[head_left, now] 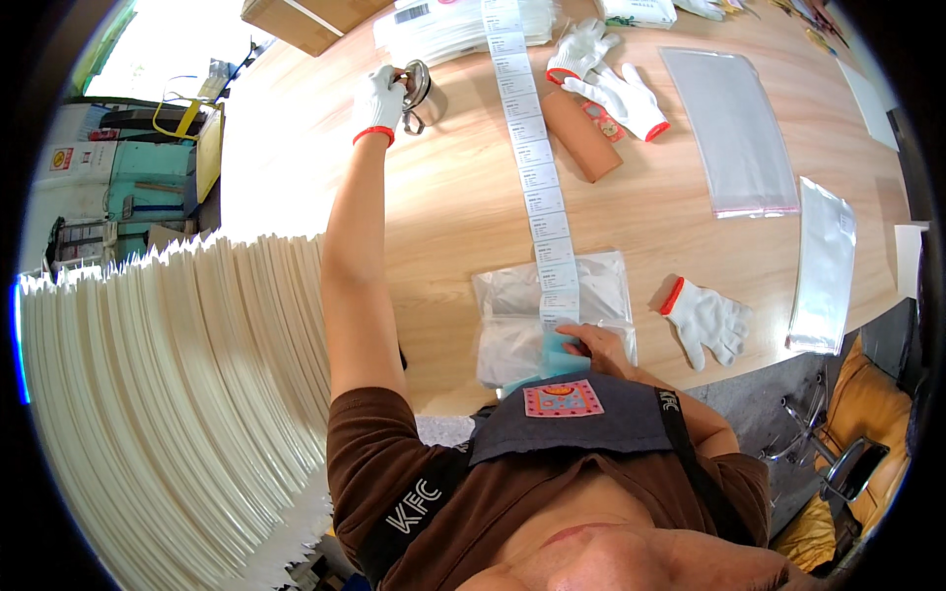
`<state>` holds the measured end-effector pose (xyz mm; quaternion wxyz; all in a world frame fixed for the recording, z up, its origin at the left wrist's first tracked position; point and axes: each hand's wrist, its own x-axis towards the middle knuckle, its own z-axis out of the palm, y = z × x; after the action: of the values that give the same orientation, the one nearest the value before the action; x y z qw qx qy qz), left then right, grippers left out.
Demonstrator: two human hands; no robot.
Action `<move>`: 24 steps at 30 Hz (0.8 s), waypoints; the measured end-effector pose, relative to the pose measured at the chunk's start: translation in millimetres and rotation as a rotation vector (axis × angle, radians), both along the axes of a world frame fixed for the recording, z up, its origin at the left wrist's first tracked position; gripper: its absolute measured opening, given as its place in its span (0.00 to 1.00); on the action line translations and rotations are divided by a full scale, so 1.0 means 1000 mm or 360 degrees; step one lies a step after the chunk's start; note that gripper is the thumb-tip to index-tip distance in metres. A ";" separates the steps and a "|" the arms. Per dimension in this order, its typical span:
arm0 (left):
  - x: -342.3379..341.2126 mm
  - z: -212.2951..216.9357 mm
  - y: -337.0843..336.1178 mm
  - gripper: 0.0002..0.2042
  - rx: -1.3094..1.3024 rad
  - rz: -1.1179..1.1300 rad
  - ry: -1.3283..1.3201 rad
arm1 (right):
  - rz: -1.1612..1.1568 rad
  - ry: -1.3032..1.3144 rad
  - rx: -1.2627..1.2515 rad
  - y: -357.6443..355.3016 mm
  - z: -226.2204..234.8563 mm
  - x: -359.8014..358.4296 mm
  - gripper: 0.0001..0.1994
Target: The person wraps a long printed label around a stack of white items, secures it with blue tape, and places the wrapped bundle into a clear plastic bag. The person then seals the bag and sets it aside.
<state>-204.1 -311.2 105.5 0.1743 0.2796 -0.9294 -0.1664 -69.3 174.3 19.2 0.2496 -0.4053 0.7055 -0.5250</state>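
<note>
My left hand [379, 100], in a white knit glove with a red cuff, reaches far out with its fingers closed on a shiny metal mug [434, 104]. Whether it grips the rim or a lid is hard to make out. A long strip of white printed labels [540, 177] runs from the far edge of the table toward me. At its near end my bare right hand [601, 351] has its fingers closed on the strip, where light blue backing shows. Under that end lies a stack of clear plastic bags [495, 307].
White gloves [631, 100] and a brown cardboard tube [583, 138] lie right of the strip. A single glove [711, 323], clear bags [734, 133] and a silvery bag stack [824, 266] lie farther right. At left stands a tall stack of white sheets [177, 394]; a cardboard box [305, 22] sits far left.
</note>
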 end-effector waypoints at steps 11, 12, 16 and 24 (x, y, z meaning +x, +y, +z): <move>0.042 0.024 0.078 0.16 0.0310 -0.0050 0.0502 | -0.0021 -0.0005 0.0020 -0.001 -0.013 -0.002 0.19; 0.059 0.009 0.086 0.15 0.0503 -0.0246 0.0615 | -0.0010 -0.0135 0.0075 0.000 -0.014 -0.002 0.20; 0.134 0.002 0.204 0.14 0.1863 -0.0368 0.0429 | -0.0210 -0.0545 -0.0068 0.003 -0.027 -0.002 0.22; 0.207 -0.054 0.296 0.25 0.1884 -0.0111 0.0054 | -0.0227 -0.0971 -0.0388 -0.001 0.007 -0.017 0.29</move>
<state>3.2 -15.7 51.2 -0.0021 0.2959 -0.6842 -0.6666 -85.8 173.0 26.7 0.3615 -0.2061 0.5569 -0.7188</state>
